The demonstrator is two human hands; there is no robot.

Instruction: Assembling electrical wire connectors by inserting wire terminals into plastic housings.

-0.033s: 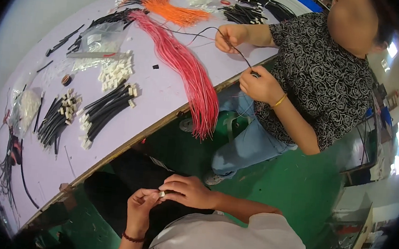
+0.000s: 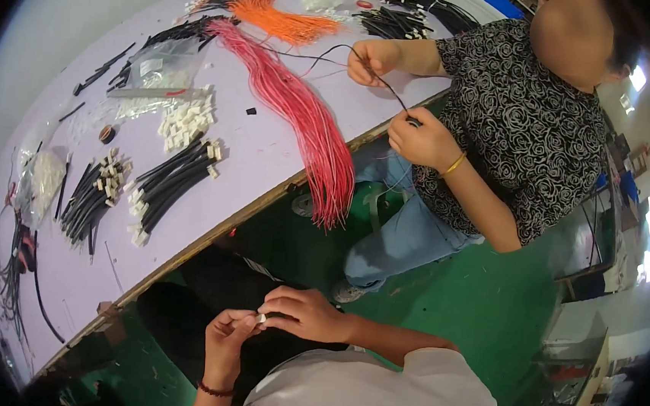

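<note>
Over my lap, my left hand (image 2: 223, 348) pinches a small white plastic connector (image 2: 261, 318) between thumb and fingertips. My right hand (image 2: 302, 314) meets it from the other side, its thumb and fingers closing at the connector. Whatever else lies between the fingertips is too small to make out. On the table ahead lie a bundle of thick black cables with white connectors (image 2: 167, 187) and a similar bundle of black cables (image 2: 92, 200) to its left. A pile of loose white connectors (image 2: 188, 122) sits just behind them.
The wooden table edge (image 2: 207, 241) runs diagonally before me. A pink wire bundle (image 2: 301, 117) hangs over it; orange wires (image 2: 278, 18) lie farther back. At right a co-worker (image 2: 514, 126) holds a black cable in both hands. Plastic bags (image 2: 160, 64) and red-handled pliers (image 2: 27, 252) lie leftward.
</note>
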